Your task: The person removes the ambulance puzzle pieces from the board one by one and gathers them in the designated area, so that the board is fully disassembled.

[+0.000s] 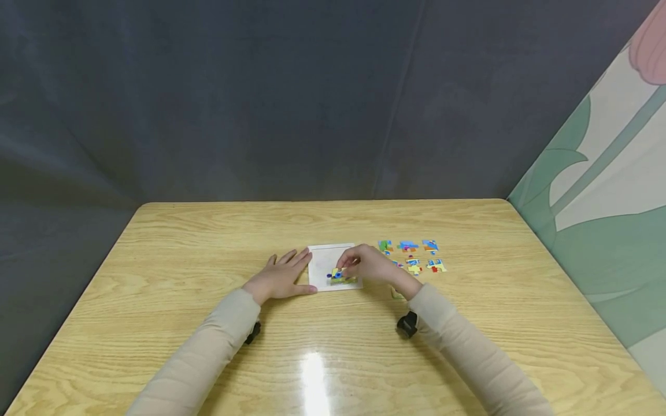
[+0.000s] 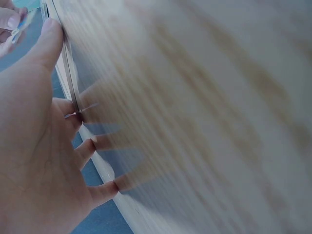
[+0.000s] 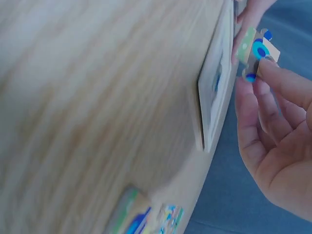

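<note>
A white, shallow puzzle tray (image 1: 324, 263) lies on the wooden table. My left hand (image 1: 283, 277) rests flat with spread fingers, its thumb and fingertips right at the tray's left edge. In the left wrist view the same hand (image 2: 34, 131) shows its fingertips down on the tabletop. Between thumb and fingers, my right hand (image 1: 366, 263) pinches a jigsaw piece (image 3: 257, 52) with a blue ring, yellow and green parts. That hand (image 3: 278, 126) holds the piece tilted above the tray. A yellow-green strip (image 1: 350, 281) shows under the hand at the tray's near right, partly hidden.
To the right of the tray, loose jigsaw pieces lie in rows, among them a green-and-blue one (image 1: 385, 245) and a red-and-yellow one (image 1: 436, 265). Another piece (image 1: 397, 293) is partly covered by the right wrist. A dark curtain (image 1: 312, 104) hangs behind the table (image 1: 208, 231).
</note>
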The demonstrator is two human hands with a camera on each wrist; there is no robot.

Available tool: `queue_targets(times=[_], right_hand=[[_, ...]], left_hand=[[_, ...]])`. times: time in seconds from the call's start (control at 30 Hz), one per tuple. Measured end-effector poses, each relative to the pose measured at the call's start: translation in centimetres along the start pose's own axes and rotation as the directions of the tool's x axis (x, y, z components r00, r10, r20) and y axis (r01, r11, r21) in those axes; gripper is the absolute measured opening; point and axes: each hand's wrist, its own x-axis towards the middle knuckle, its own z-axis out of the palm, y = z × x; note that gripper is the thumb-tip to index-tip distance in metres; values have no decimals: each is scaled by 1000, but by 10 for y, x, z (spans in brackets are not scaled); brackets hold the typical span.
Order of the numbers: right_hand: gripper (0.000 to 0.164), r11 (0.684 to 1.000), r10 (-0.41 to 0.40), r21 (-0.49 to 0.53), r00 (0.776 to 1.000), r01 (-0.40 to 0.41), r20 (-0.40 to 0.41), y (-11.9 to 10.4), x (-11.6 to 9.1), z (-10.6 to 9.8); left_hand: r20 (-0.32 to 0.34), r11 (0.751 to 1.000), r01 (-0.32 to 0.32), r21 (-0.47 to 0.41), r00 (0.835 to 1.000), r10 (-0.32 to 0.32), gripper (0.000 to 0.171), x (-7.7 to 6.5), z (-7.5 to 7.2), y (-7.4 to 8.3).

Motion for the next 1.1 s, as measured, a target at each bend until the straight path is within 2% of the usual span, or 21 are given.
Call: queue_targets(times=[0.1, 0.43, 0.7, 0.9, 1.1], right_hand=[[8, 1000, 8, 3, 1000, -8, 0, 2, -3, -6], [16, 988, 84, 128, 996, -84, 8, 11, -16, -28], [24, 985, 110, 134, 994, -112, 26, 22, -29, -45], [25, 985, 132, 107, 991, -135, 28, 31, -40, -55], [26, 979, 161, 124, 986, -165, 41, 41, -49, -63]], left_hand=[[-1, 1000, -2, -5, 1000, 2, 84, 0, 0, 0], [-6, 1000, -20, -8, 1000, 20, 83, -1, -1, 0], [1, 1000, -15, -5, 1000, 15, 83, -1, 0, 0], [1, 1000, -14, -3, 1000, 14, 83, -1, 1, -1], [-3, 1000, -19, -3, 1000, 19, 83, -1, 2, -1]])
